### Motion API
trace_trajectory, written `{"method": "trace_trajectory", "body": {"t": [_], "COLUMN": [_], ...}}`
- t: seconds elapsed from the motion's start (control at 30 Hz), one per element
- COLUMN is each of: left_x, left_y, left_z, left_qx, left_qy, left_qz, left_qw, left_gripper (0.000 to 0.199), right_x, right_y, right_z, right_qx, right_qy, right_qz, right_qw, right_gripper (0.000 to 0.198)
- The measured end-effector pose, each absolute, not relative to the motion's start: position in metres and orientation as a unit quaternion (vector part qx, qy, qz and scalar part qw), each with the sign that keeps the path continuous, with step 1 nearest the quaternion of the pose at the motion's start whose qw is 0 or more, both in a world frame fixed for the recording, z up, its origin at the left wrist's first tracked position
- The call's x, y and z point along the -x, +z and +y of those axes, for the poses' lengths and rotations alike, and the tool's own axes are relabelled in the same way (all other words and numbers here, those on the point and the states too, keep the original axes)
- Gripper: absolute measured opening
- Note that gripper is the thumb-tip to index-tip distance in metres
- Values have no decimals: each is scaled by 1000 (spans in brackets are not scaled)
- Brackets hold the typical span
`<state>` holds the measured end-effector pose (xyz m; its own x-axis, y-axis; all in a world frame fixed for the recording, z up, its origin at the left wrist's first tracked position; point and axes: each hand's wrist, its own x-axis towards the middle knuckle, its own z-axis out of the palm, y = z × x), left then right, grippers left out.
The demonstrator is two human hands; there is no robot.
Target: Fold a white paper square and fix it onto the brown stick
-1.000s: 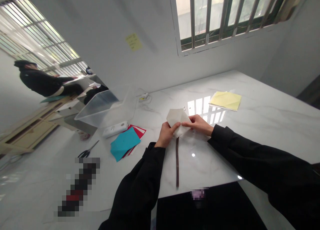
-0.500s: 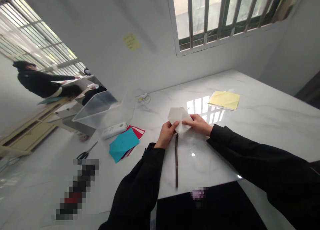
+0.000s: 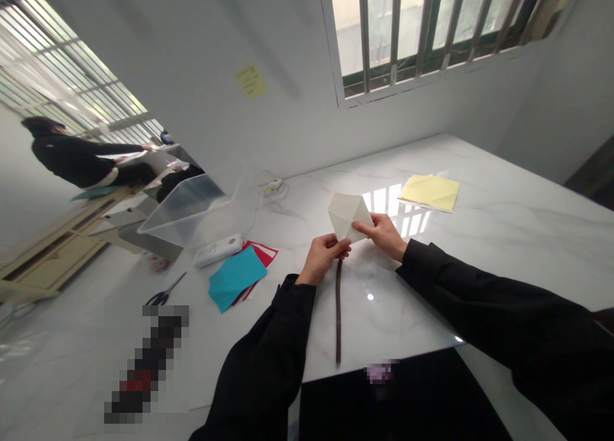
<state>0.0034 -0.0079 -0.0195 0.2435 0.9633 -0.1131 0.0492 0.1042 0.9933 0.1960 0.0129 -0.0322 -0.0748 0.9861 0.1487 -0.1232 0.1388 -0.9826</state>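
A folded piece of cream-white paper (image 3: 346,209), roughly diamond-shaped with visible creases, is held up above the marble-patterned table. My left hand (image 3: 323,256) pinches its lower tip between thumb and fingers. On the right edge, my right hand (image 3: 384,235) grips the paper with the thumb on the near face and the fingers behind. A thin dark brown stick (image 3: 338,313) lies below the paper, pointing toward me; its upper end is hidden by my left hand, and I cannot tell whether the hand touches it.
Left of my arms are blue paper (image 3: 237,278) over red sheets (image 3: 261,252), a white device (image 3: 219,249), scissors (image 3: 164,290) and a clear plastic bin (image 3: 182,210). Yellow paper (image 3: 429,192) lies at the back right. A person in black (image 3: 71,153) sits far left.
The paper has risen slightly and turned, showing its folded face more fully. My left hand's grip has shifted down to the lower tip; my right hand stays on the right edge.
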Motion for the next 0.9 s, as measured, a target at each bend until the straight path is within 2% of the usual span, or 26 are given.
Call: {"method": "trace_trajectory", "body": {"t": [0.13, 0.47, 0.67, 0.9], "left_x": [-2, -2, -4, -6], "left_y": [-19, -21, -10, -16], "left_z": [-7, -3, -8, -10], "left_qx": [-501, -493, -546, -639], "left_qy": [415, 454, 495, 472], "left_qz": [459, 461, 442, 439], "left_qw": [605, 582, 510, 419], "left_gripper": [51, 47, 57, 45], "right_x": [-199, -197, -200, -196], "right_y": [-31, -31, -33, -36], "right_z": [14, 14, 18, 16], "right_qx": [425, 429, 458, 446], "right_qy": [502, 500, 498, 550], "right_qz": [-513, -507, -469, -430], "right_qw": [552, 556, 567, 560], "right_gripper": [48, 46, 45, 48]}}
